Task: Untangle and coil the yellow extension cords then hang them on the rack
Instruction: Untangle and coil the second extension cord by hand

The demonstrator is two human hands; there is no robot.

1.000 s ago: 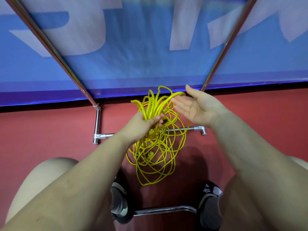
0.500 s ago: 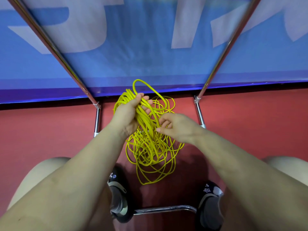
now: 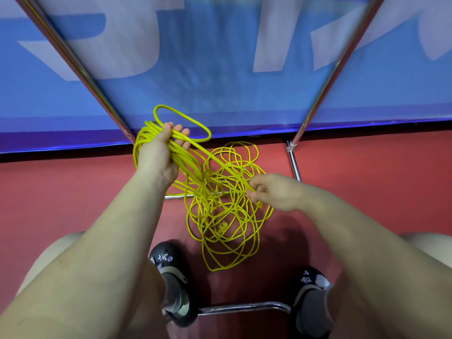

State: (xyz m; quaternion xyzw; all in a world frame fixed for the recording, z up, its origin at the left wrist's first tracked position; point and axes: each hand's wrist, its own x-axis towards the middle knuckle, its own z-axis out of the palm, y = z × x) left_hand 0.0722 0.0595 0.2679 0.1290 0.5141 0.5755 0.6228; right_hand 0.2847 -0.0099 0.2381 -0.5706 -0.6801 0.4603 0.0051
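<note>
A thin yellow extension cord hangs in a loose tangle of loops down to the red floor. My left hand is raised at the upper left and grips a bundle of several gathered loops; one loop sticks out above my fingers. My right hand is lower and to the right, its fingers pinched on a single strand that runs up to the bundle. A yellow plug shows inside the tangle. The chrome rack has slanted poles left and right and low bars near the floor.
A blue banner with pale letters stands behind the rack. My two black shoes rest on the red floor beside a chrome floor bar. My bare knees show at both lower corners.
My left hand has lifted the bundle up and to the left. My right hand has gone from open beside the loops to pinching one strand and has drawn it down and right, spreading the tangle.
</note>
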